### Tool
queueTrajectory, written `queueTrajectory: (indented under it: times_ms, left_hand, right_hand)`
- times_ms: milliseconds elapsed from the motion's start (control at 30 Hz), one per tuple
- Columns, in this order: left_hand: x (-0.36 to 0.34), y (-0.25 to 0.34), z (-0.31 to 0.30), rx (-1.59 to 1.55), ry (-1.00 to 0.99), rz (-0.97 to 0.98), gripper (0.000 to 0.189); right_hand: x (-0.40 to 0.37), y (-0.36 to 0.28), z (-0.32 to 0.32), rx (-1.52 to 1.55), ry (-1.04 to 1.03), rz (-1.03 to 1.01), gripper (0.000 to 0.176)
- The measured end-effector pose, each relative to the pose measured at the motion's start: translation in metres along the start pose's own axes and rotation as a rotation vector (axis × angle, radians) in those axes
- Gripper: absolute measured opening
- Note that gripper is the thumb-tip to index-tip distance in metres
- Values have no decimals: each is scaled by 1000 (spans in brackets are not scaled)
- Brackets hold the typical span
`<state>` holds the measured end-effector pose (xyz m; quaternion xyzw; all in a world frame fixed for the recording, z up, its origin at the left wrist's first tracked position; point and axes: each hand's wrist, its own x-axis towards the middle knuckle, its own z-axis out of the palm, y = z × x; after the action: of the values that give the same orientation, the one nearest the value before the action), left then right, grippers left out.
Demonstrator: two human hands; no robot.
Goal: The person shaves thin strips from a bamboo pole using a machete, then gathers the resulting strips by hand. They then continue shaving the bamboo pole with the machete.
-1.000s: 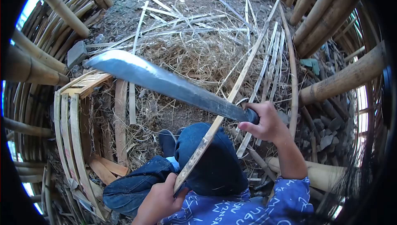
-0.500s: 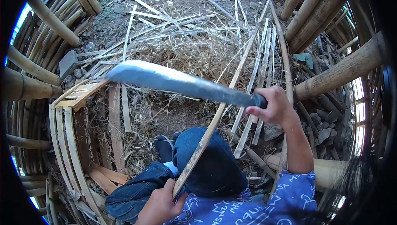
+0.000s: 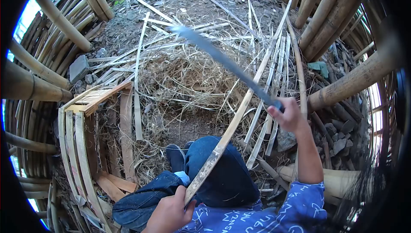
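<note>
My right hand (image 3: pixel 289 115) is closed round the dark handle of a machete (image 3: pixel 227 64). Its long grey blade points up and to the left, seen nearly edge-on and a little blurred, and crosses over a bamboo strip (image 3: pixel 233 126) in this view. Low in the view, my left hand (image 3: pixel 172 210) grips the near end of that strip. From there the strip slants over my bent knee (image 3: pixel 227 173) in blue jeans, away to the upper right. Mottled bark-like marks show on its near part.
A slatted wooden crate (image 3: pixel 80 156) stands at left. Ahead lie a heap of curled shavings (image 3: pixel 192 76) and several split strips (image 3: pixel 280 61). Thick bamboo poles (image 3: pixel 353 81) flank both sides. A grey block (image 3: pixel 79 69) sits at left, with stones (image 3: pixel 340 143) at right.
The machete has swung from nearly level to a steeper slant, its tip moving away and right, its broad face turning edge-on. My left hand keeps hold of the strip. The view has shifted slightly.
</note>
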<state>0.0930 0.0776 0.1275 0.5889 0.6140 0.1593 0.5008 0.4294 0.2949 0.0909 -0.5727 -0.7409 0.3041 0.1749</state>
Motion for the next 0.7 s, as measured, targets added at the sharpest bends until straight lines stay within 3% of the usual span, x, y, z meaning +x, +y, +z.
queueTrajectory:
  times_ms: [100, 167, 333, 433, 500, 700]
  left_hand:
    - [1, -2, 3, 3, -5, -9, 37]
    - [1, -3, 2, 1, -6, -11, 40]
    - [-2, -9, 4, -14, 5, 4, 45]
    - [-5, -18, 7, -33, 19, 31, 49]
    - [-7, -25, 11, -43, 34, 58, 51]
    - [-16, -14, 5, 14, 51, 31, 54]
  right_hand:
    - [-10, -33, 16, 18, -77, -76, 63]
    - [-12, -58, 15, -112, -253, -175, 64]
    - [-4, -63, 11, -261, -268, -227, 67]
    - [6, -48, -3, -285, -147, -268, 67]
    - [15, -38, -17, -174, -68, -16, 71]
    - [51, 58, -38, -59, 111, 18, 74]
